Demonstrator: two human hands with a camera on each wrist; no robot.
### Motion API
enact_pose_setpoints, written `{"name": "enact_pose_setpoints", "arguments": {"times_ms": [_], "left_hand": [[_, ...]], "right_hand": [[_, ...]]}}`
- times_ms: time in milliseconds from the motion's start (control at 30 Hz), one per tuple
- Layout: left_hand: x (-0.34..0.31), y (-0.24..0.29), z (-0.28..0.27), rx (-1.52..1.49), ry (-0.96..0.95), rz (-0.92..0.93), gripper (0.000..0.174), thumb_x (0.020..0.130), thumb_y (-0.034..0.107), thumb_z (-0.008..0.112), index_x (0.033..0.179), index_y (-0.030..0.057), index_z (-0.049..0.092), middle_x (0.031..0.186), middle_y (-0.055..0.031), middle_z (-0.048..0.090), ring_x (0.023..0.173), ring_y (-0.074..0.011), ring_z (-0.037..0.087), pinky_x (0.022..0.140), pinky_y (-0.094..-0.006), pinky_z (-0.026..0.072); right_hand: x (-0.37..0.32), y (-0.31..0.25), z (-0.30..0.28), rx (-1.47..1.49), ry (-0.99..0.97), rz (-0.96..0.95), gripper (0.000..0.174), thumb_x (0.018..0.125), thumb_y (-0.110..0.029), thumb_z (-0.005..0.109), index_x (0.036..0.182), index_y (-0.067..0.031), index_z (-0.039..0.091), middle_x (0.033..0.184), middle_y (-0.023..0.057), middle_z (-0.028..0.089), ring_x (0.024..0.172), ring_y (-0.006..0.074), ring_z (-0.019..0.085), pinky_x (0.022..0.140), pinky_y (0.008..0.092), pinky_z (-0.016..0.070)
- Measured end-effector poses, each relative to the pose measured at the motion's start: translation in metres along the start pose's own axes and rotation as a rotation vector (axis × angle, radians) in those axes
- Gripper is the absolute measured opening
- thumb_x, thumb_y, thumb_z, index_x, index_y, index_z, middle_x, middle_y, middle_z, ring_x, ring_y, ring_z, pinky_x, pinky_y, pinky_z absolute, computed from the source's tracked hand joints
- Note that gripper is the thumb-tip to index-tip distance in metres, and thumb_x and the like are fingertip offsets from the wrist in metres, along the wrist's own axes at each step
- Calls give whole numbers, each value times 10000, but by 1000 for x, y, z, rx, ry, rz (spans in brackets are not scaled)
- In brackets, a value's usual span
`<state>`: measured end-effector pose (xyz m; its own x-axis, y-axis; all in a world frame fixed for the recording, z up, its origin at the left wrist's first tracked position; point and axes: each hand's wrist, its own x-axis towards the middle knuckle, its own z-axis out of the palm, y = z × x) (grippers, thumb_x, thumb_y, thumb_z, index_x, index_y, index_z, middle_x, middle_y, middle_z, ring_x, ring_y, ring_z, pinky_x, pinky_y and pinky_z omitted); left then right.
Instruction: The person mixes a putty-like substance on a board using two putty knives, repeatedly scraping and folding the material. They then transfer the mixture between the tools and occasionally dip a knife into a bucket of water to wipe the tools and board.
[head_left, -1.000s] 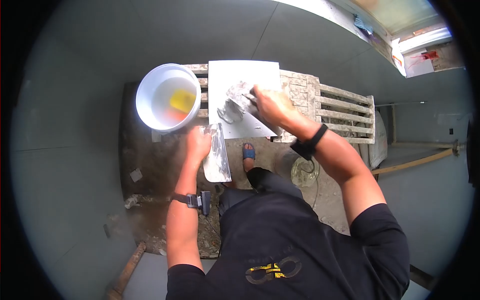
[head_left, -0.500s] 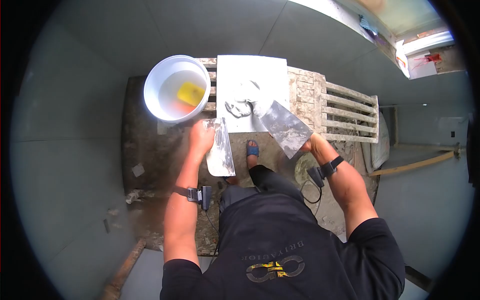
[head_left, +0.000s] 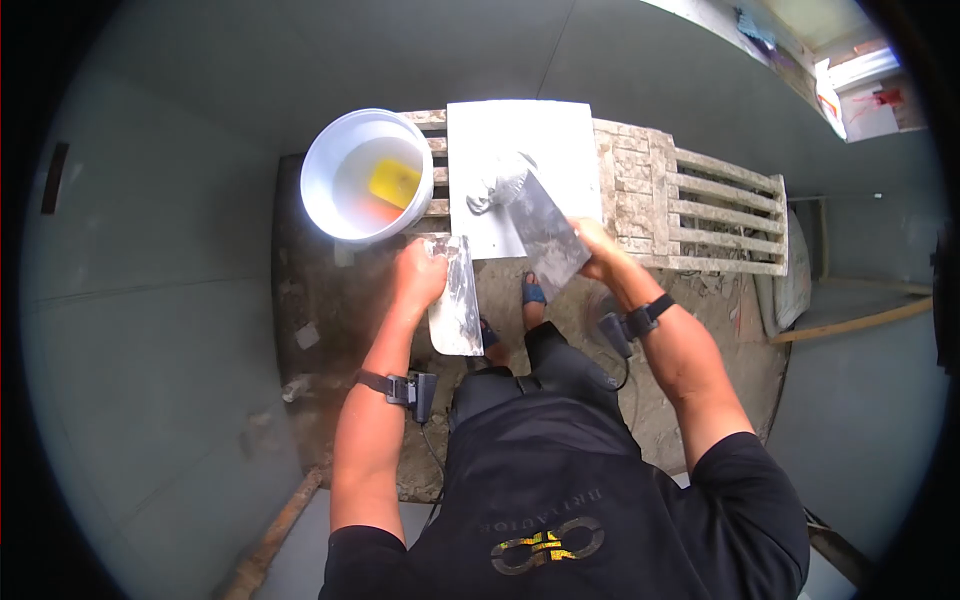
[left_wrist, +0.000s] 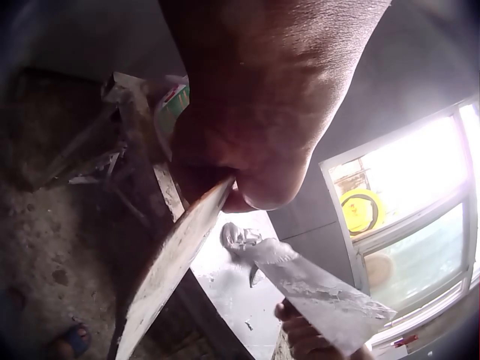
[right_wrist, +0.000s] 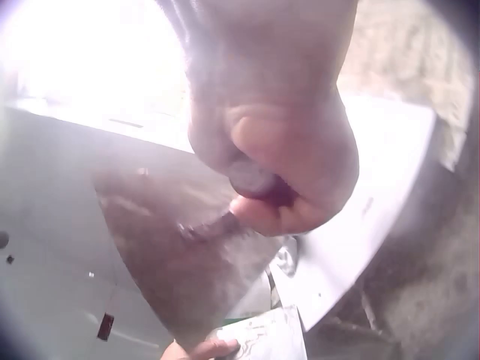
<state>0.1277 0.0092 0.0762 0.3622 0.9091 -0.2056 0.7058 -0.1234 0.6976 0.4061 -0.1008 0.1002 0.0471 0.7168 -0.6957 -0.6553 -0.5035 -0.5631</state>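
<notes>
A white board (head_left: 560,130) lies on the bench, with a mound of wet white paste (head_left: 484,201) on it. My right hand (head_left: 602,250) grips a plastering trowel (head_left: 548,235) by the handle on its back. The trowel's blade is tilted, its far end at the paste and its near end past the board's front edge. My left hand (head_left: 420,272) holds a flat metal scraper (head_left: 456,300) with white smears, just off the board's front left corner. In the left wrist view the scraper (left_wrist: 176,266) is seen almost edge-on below the fingers.
A white bucket (head_left: 312,185) of cloudy water stands left of the board, with a yellow thing (head_left: 396,183) in it. The slatted bench (head_left: 725,212) runs on to the right. Grey walls (head_left: 160,250) surround the spot, and a window (left_wrist: 412,202) shows in the left wrist view.
The trowel was over the paste, then swung back toward my body with its blade turned up, and now has its far end at the paste again. The left hand keeps its place by the board.
</notes>
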Motion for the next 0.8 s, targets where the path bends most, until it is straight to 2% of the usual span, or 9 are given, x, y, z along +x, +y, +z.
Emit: {"name": "enact_pose_setpoints", "arguments": {"times_ms": [33, 67, 133, 167, 267, 300, 400, 700, 800], "left_hand": [[0, 3, -1, -21, -1, 2, 260, 763, 156, 594, 915, -50, 636, 910, -275, 676, 921, -439, 653, 825, -496, 508], [0, 5, 0, -45, -4, 0, 256, 767, 152, 587, 921, -47, 632, 929, -280, 674, 931, -447, 647, 833, -510, 503], [1, 7, 0, -55, -6, -2, 254, 766, 145, 585, 921, -50, 632, 930, -281, 674, 930, -446, 646, 836, -508, 503], [2, 8, 0, -56, -7, 1, 253, 765, 142, 584, 921, -51, 632, 931, -281, 674, 930, -445, 646, 837, -508, 503], [1, 9, 1, -102, 5, -21, 273, 754, 152, 595, 936, -41, 660, 923, -257, 686, 927, -418, 666, 836, -468, 521], [1, 6, 3, -101, 15, -19, 272, 755, 150, 595, 938, -40, 660, 924, -258, 685, 928, -419, 664, 836, -468, 521], [1, 3, 7, -102, 38, -11, 259, 764, 144, 595, 933, -44, 649, 934, -272, 676, 931, -436, 654, 835, -481, 515], [-4, -7, 7, -181, 35, -115, 248, 791, 149, 598, 957, -31, 630, 946, -286, 660, 946, -455, 634, 837, -509, 503], [-13, 2, 0, -185, 69, -136, 262, 764, 134, 607, 947, -52, 636, 909, -299, 657, 917, -465, 639, 816, -507, 509]], "right_hand": [[10, -11, -16, -367, 103, -28, 295, 982, -270, 572, 1163, -38, 599, 904, 73, 705, 821, 193, 680, 711, 371, 554], [-14, -41, 8, -630, 149, 9, 302, 947, -250, 628, 1107, 2, 578, 824, 139, 690, 742, 259, 679, 656, 421, 534], [-20, -57, 26, -1323, 248, -370, 300, 921, -224, 636, 1052, 28, 538, 802, 230, 660, 728, 384, 659, 643, 479, 513], [-13, -50, 17, -1557, 203, -795, 276, 899, -186, 623, 1014, 37, 506, 818, 298, 629, 777, 479, 628, 685, 518, 504], [-7, -37, 28, -1816, 239, -737, 217, 887, -142, 571, 1004, 27, 505, 821, 292, 634, 801, 471, 638, 713, 529, 509], [-3, -31, 23, -1821, 229, -874, 196, 865, -114, 562, 986, 34, 520, 802, 287, 634, 779, 465, 643, 695, 529, 513], [-8, -56, 28, -1979, 141, -622, 196, 839, -95, 568, 971, 45, 532, 784, 284, 632, 791, 448, 653, 704, 530, 515], [26, -73, 65, -2197, 121, -1001, 119, 807, -32, 519, 879, 53, 560, 766, 283, 613, 676, 436, 621, 602, 473, 498], [29, -90, 62, -2370, 100, -680, 119, 796, -92, 569, 795, 2, 641, 749, 215, 667, 672, 364, 675, 597, 454, 528]]}}
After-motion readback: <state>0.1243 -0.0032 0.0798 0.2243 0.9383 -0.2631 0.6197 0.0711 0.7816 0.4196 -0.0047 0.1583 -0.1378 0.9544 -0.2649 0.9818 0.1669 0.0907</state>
